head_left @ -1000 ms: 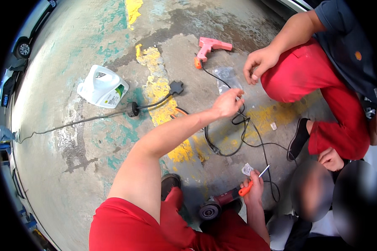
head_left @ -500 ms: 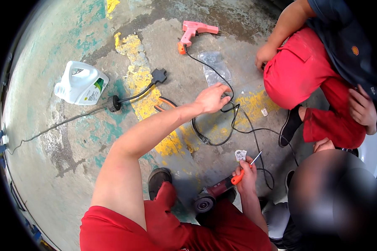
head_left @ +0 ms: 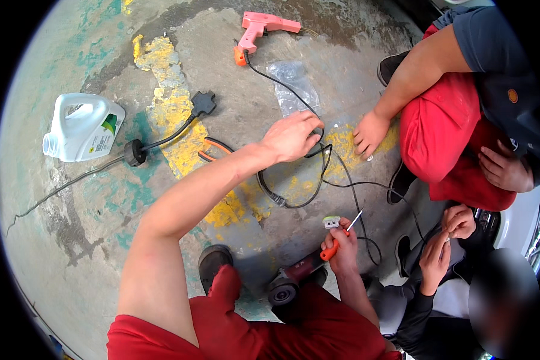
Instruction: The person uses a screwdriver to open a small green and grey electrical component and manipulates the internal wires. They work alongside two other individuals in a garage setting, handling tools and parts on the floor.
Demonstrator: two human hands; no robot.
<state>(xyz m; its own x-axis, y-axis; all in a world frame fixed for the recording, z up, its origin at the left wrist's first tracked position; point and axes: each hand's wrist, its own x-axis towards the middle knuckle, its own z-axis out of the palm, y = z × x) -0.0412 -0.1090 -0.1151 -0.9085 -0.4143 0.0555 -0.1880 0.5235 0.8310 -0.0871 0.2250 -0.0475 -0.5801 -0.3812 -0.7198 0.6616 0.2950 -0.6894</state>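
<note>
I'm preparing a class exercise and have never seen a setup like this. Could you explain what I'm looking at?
There is no machine here: a person works bare-handed. The view comes from a wide fisheye camera on that person's head, looking down, so straight edges bend near the rim.

The left hand reaches out beside a black cord; whether it touches the cord is unclear. The right hand holds an orange-handled screwdriver and a small white part.

On the worn, painted floor lie a pink gun-shaped tool, a clear bag and a black socket block. A white jug and a grinder are there too. Two other people are at the right.
</note>
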